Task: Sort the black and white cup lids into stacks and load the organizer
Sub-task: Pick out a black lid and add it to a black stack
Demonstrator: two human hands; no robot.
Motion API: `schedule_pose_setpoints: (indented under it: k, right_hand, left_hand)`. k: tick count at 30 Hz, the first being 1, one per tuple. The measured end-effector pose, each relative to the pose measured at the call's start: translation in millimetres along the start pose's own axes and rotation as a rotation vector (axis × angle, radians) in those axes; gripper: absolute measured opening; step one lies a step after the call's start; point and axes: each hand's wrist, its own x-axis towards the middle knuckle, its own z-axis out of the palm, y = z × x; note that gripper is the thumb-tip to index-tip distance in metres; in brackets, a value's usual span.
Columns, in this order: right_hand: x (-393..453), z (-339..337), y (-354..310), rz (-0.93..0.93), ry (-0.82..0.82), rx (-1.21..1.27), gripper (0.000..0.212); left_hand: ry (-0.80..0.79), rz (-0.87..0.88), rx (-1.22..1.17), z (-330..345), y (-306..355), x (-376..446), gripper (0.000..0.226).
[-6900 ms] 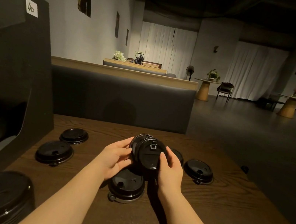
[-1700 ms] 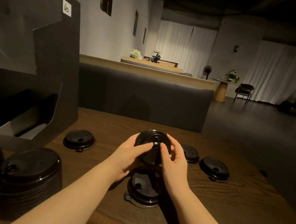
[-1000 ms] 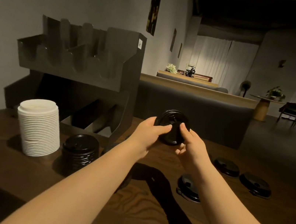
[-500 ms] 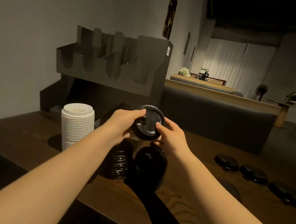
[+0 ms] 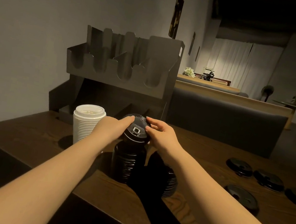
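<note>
Hands meet over a dark wooden table (image 5: 195, 212), where half a second earlier they held the black lids higher and nearer the organizer; now the left hand (image 5: 111, 126) and right hand (image 5: 160, 134) have brought the small held stack of black lids (image 5: 136, 130) down to just above the tall black stack (image 5: 128, 162). Fingers of both hands curl round the rim, left fingertips over the far edge, right thumb on the near side, so the lids sit tilted between the two palms, sip hole facing the camera. Whether the held lids touch the pile below cannot be told. A shorter black stack (image 5: 169, 183) stands to the right, partly in shadow, and a white lid stack (image 5: 87, 123) stands just left of the left wrist. Four loose black lids (image 5: 239, 166) lie scattered farther right. Behind, the grey organizer (image 5: 126, 69) stands against the wall, a padded bench (image 5: 225, 122) beyond the table, curtains (image 5: 239, 66) at the room's far end.
</note>
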Motion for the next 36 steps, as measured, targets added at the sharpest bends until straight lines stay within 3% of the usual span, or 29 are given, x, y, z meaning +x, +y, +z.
schedule_pose_setpoints:
  k: [4, 11, 17, 23, 29, 34, 36]
  right_hand:
    - [5, 3, 2, -0.011, -0.029, -0.188, 0.039]
    - [7, 13, 12, -0.052, -0.098, -0.471, 0.042]
    - [6, 11, 13, -0.073, -0.085, -0.459, 0.036]
    - [6, 12, 9, -0.12, -0.063, -0.48, 0.036]
    - [5, 14, 20, -0.103, -0.099, -0.586, 0.037]
    - [7, 15, 26, -0.066, -0.073, -0.601, 0.036]
    - [9, 15, 29, -0.036, -0.069, -0.627, 0.036]
  left_hand:
    - [0.006, 0.036, 0.349, -6, -15, 2, 0.064]
    - [0.05, 0.049, 0.483, -5, -25, -1, 0.053]
    - [0.07, 0.116, 0.634, -8, -27, -3, 0.054]
    - [0.119, 0.138, 0.665, -12, -21, -4, 0.046]
    - [0.063, 0.18, 0.768, -8, -33, -7, 0.044]
    - [0.062, 0.208, 0.733, -2, -38, -2, 0.046]
    - [0.029, 0.212, 0.61, 0, -38, 0, 0.041]
